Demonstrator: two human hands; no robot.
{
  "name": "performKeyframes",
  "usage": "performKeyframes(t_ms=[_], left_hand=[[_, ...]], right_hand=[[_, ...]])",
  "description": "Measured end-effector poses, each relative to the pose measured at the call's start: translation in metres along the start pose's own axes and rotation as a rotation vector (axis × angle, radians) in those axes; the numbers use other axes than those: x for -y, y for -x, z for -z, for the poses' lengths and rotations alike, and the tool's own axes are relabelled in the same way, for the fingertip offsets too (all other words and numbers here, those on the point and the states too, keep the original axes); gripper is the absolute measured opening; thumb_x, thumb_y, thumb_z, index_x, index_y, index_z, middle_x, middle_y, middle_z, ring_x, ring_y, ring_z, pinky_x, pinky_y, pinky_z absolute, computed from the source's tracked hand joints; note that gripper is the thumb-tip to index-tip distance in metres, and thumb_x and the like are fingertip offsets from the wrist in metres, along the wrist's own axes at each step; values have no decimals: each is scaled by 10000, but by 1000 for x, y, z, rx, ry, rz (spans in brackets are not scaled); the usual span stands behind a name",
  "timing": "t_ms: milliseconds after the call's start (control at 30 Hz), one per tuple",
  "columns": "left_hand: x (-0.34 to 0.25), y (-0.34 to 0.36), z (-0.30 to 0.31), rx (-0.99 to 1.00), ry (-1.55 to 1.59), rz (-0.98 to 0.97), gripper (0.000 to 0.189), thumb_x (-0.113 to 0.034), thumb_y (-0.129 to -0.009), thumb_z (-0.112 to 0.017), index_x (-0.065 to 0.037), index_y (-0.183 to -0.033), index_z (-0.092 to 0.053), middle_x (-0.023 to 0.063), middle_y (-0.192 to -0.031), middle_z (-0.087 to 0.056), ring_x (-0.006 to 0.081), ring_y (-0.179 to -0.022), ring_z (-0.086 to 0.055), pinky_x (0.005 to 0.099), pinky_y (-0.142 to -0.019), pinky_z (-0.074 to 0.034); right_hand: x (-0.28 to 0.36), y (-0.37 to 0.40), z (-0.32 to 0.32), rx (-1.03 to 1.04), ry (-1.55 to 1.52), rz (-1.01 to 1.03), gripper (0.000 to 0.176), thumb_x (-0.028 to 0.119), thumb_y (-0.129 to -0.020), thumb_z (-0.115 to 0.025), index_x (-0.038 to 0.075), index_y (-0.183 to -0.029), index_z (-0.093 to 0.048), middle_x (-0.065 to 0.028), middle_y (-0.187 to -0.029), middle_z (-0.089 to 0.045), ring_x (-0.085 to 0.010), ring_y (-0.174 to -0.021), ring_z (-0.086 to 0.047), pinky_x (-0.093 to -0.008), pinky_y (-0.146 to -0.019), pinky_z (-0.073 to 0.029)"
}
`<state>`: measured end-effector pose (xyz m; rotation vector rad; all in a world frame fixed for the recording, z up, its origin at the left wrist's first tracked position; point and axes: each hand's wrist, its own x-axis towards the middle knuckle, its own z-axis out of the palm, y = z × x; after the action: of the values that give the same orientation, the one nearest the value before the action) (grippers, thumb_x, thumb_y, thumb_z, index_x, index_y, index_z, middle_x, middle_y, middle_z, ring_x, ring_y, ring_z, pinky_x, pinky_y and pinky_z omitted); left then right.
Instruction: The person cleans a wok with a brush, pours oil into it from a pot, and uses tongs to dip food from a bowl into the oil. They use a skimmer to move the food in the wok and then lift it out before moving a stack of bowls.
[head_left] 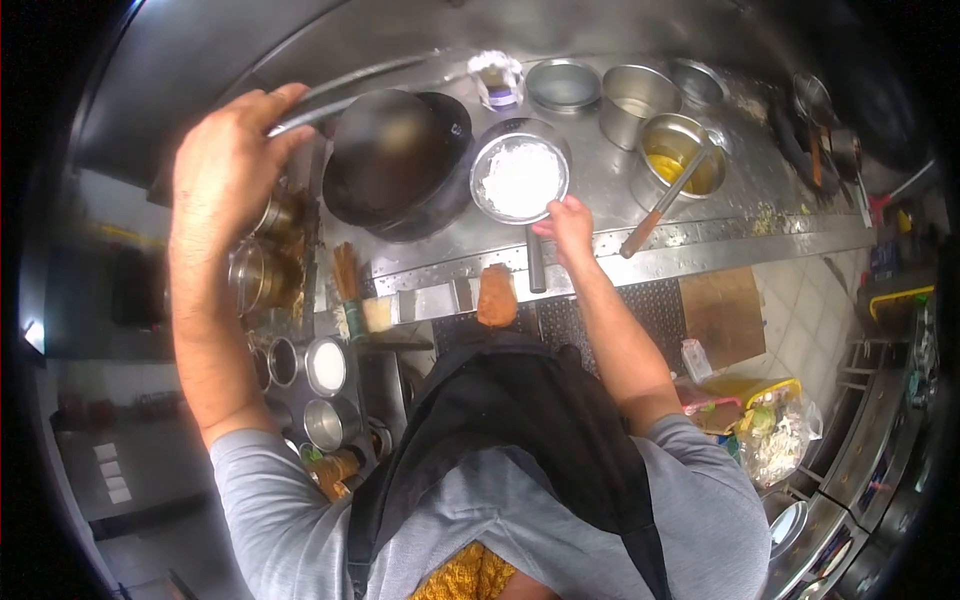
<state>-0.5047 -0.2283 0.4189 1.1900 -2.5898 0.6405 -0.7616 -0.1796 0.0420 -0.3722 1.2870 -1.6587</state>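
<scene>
"What's nearest?"
"The right hand [570, 228], fingers clamped at the near edge of a pan [479, 172], by its straight grey handle [537, 265]."
"How does the pan look?"
"Round, silvery, holding clumpy white stuff [520, 182], over the bench [592, 180], beside the black wok [375, 200]."
"The left hand [228, 150]?"
"Raised, fingers closed on a slim metal bar [318, 114]."
"Farther?"
"A steel bowl [565, 86]."

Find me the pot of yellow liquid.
In the head view, the pot stands on the steel counter, to the right of the right hand, with a wooden-handled utensil across its rim.
</scene>
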Motion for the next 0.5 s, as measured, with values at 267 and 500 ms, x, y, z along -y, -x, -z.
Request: performKeyframes(t_ms=[267, 500], left_hand=[[73, 4, -37, 141, -57, 213, 429, -326, -841, -694, -153, -1230, -644, 128, -1120, -674, 321, -1032, -639, 400, -877, -493], [116, 3, -218, 570, -34, 359, 358, -373, -831, -679, -189, -1138, -692, 126, -1087, -690, 318, -1047, -644, 427, -904, -511]], right_hand=[[-6, -1, 12, -10, -56, 32, 134, 47, -871, -509, -25, -945, -596, -105, -865, -637, -187, -656, -640, -317, -597, -587], [-4, 10, 12, -71, -1, 20, 137, 40, -879, -507, -35, -955, -592, -119, -882, -646, -196, -691, -653, -322, -627, -588]])
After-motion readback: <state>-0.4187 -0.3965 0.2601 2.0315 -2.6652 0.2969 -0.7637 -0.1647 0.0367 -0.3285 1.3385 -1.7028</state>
